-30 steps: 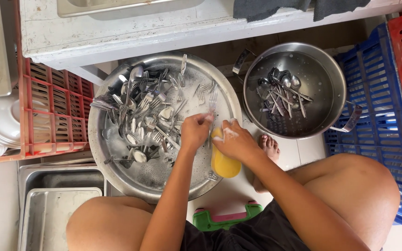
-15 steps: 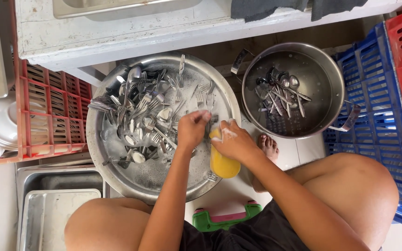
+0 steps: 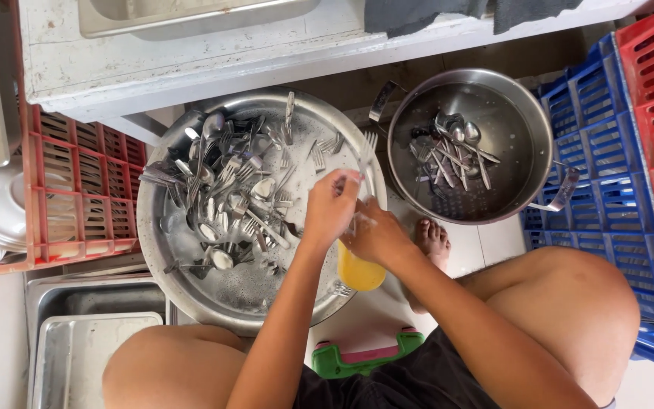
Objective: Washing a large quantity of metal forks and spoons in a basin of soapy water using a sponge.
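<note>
Fork (image 3: pixel 366 151): held upright in the left hand (image 3: pixel 332 206), fingers pinched round its handle, tines up, above the rim of the soapy cutlery basin (image 3: pixel 162 261). Right hand (image 3: pixel 376 233), just beside it, fingers closed on a yellow sponge (image 3: pixel 360 271). Colander (image 3: pixel 512 121) lay to the right.

both forearms reach forward from near the bottom edge, converging mid-scene. left hand (image 3: pixel 332 206) raised slightly, fingers curled shut in a pinch, thumb side up, wet with suds. right hand (image 3: pixel 376 235) just right of it and touching it, knuckles up, fingers closed in a grip. bare knees spread left and right; one bare foot (image 3: pixel 433 238) far of the right knee.
</note>
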